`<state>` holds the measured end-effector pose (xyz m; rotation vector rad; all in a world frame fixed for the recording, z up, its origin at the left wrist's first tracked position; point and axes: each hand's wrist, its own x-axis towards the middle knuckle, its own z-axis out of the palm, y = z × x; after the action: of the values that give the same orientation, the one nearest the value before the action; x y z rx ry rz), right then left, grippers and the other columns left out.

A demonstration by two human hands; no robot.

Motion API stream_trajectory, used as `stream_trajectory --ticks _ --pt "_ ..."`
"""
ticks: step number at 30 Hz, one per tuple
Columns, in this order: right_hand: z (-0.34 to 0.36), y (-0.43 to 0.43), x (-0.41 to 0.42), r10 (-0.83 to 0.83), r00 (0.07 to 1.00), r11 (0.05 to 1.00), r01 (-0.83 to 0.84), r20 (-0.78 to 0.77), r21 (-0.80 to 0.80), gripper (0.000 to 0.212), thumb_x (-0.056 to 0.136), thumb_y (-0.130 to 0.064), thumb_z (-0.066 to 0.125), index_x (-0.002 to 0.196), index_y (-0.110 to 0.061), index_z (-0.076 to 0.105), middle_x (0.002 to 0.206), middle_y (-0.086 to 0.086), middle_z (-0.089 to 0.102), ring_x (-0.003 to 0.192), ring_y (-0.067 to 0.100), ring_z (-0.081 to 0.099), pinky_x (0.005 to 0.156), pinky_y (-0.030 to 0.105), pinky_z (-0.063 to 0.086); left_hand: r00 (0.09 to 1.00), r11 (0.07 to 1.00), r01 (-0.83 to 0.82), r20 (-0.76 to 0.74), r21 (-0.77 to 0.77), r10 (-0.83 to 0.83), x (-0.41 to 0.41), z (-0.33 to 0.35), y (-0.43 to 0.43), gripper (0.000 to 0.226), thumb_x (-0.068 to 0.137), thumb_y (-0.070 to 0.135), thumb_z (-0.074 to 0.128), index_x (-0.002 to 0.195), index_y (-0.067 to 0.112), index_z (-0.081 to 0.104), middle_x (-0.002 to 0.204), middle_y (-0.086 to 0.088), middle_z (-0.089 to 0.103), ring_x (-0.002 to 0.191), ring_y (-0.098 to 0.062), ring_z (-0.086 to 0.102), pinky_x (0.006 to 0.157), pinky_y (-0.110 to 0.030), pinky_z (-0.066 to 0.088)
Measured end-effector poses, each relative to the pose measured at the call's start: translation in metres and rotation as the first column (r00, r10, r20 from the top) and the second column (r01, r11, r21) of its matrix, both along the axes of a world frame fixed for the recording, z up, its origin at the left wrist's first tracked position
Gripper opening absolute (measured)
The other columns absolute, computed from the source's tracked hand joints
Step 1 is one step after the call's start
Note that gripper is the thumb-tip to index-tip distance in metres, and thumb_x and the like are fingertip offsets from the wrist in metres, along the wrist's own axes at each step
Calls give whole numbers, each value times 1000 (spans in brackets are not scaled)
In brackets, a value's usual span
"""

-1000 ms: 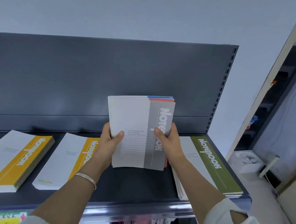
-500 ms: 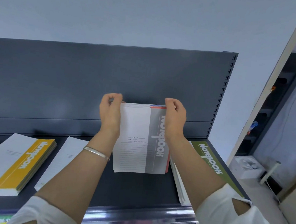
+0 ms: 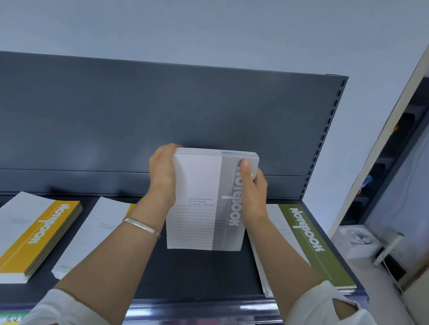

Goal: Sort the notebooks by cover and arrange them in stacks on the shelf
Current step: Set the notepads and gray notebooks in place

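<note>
My left hand [image 3: 162,175] and right hand [image 3: 254,190], shifted upward, curl their fingers round the upright grey-and-white paper notebook bundle [image 3: 194,211], apparently squaring it.

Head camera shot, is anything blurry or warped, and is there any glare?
In the head view, the right hand looks motion-blurred at the thumb, while print on the grey notebook bundle is readable. Also in the head view, wide-angle stretch slants the green stack and door frame at the right, and a glare streak sits on the shelf's front rail.
</note>
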<state>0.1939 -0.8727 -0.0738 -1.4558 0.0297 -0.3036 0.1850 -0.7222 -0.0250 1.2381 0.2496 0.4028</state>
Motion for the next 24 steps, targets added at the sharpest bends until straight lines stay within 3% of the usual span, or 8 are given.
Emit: stream_trajectory --ticks 3,6,9,12,16,19,22,24 --pt "-32 -5 -11 61 995 997 -65 -81 -43 28 91 -43 55 111 -23 55 107 3 67 101 23 65 79 31 55 999 1000 21 26 -20 -20 0 -5 2 27 97 37 43 86 19 61 82 2 61 78 -17 57 74 -31 46" --pt "-55 -6 -23 88 988 993 -97 -129 -64 24 93 -37 55 113 -26 49 110 -6 60 98 7 57 77 20 42 990 989 138 -9 -44 -139 -5 -35 8 52 89 65 35 112 25 59 109 3 65 102 -17 61 95 -38 47" --pt "-61 -4 -25 84 984 992 -98 -159 -83 26 94 -38 52 116 -28 44 112 -9 55 96 6 52 87 28 37 977 984 174 -128 42 -168 -22 -78 7 59 82 72 38 123 32 51 125 4 59 115 -21 55 104 -49 41" --pt "-58 -2 -25 60 988 994 -72 -144 -82 28 94 -36 52 119 -26 44 112 -8 55 97 6 52 89 28 40 964 971 229 -152 71 -216 -26 -86 7 72 71 79 43 128 35 48 126 7 58 116 -20 55 102 -48 43" --pt "-58 -6 -20 -38 989 977 7 -142 -212 37 93 -42 54 117 -14 52 106 -2 61 90 9 57 74 21 44 929 955 281 -278 100 -244 -16 -73 11 42 94 55 39 125 28 45 110 5 59 96 -15 59 75 -32 48" --pt "-61 -6 -10 -104 953 905 -28 -284 -425 51 89 -55 53 104 -6 58 97 5 65 83 17 59 71 28 48 894 965 230 -419 130 -157 -10 -92 15 40 96 43 44 126 18 47 117 -4 60 102 -27 59 87 -44 50" --pt "-70 -4 -5 -99 871 916 -109 -481 -386 51 87 -54 56 105 -6 56 97 7 60 88 23 56 80 34 47 857 950 235 -505 204 -104 -10 -122 21 34 94 20 46 125 8 51 117 -16 61 101 -35 60 91 -52 49" --pt "-83 -7 -4 -83 814 931 -142 -575 -337 60 87 -52 58 122 -3 53 106 11 58 93 25 53 82 33 44 830 933 274 -547 232 -108 -15 -133 21 27 94 10 46 117 0 55 109 -20 62 97 -37 60 89 -48 51"
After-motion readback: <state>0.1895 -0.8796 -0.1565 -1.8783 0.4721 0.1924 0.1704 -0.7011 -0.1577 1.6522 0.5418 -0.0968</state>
